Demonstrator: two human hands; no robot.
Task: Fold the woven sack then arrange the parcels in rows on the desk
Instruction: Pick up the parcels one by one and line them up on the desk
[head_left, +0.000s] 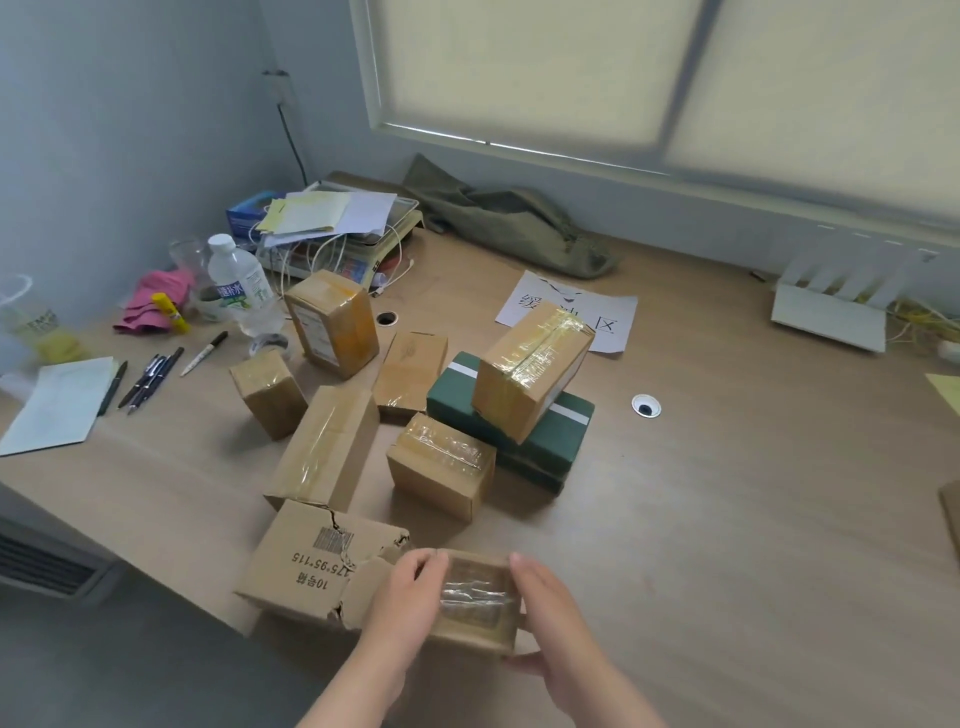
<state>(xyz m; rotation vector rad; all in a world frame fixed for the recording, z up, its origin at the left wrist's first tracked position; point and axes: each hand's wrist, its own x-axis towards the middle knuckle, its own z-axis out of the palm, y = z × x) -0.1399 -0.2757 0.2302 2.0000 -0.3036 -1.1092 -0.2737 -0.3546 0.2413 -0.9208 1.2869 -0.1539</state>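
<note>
Wooden counter (727, 493) carries scattered parcels. Left hand (410, 597) and right hand (550, 613) grip a small taped parcel (475, 597) at its near edge, long axis left-right. Green sack (509, 223) lies crumpled by the window wall.

Your left hand (402, 597) and right hand (545, 608) cover both ends of the small taped parcel (475, 597), so you can't see its sides under your fingers. Beyond your fingertips, the green parcel (545, 441) is half hidden beneath a brown box (530, 369). Both forearms are cut off by the bottom edge.
</note>
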